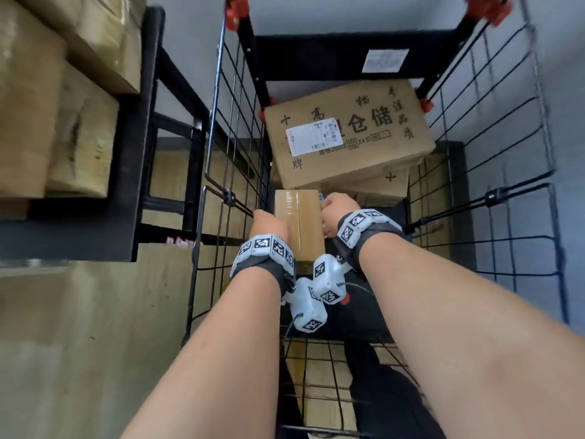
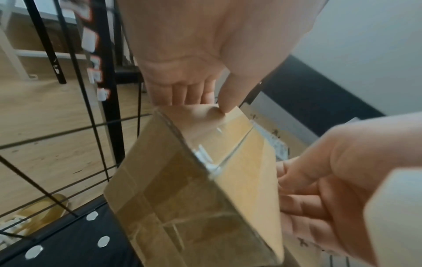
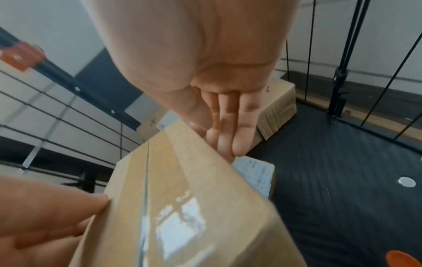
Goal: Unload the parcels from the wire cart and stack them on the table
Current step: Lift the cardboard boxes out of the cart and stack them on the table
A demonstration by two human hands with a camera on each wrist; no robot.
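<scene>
In the head view, a narrow taped parcel (image 1: 299,223) is held inside the wire cart (image 1: 493,128), near its left mesh wall, with its long axis running from near to far. It is gripped on its left side by the left hand (image 1: 269,224) and on its right side by the right hand (image 1: 337,213), whose fingers are curled over the edge. Just beyond it, a large printed carton (image 1: 364,134) with a white label is seen lying tilted on another carton (image 1: 380,186) at the far end of the cart. To the left, outside the mesh, stacked brown boxes (image 1: 57,90) are seen on a black-framed table (image 1: 133,153).

In the left wrist view, the parcel (image 2: 194,198) is seen end-on, its taped seam running away from the camera. The left hand (image 2: 194,59) is laid along the far upper edge, the thumb pressed on the top face and the fingers straight down the side. The right hand (image 2: 331,189) is pressed against the right face. Black mesh bars (image 2: 75,130) stand close on the left.

In the right wrist view, the parcel (image 3: 182,198) lies diagonally, with glare on its tape. The right hand (image 3: 217,86) is set on its far right edge, thumb on top and fingers extended down the side, and the left hand (image 3: 43,216) is seen at its left edge. A white label (image 3: 255,173) shows on the parcel's right side, above the dark cart floor (image 3: 342,180).
</scene>
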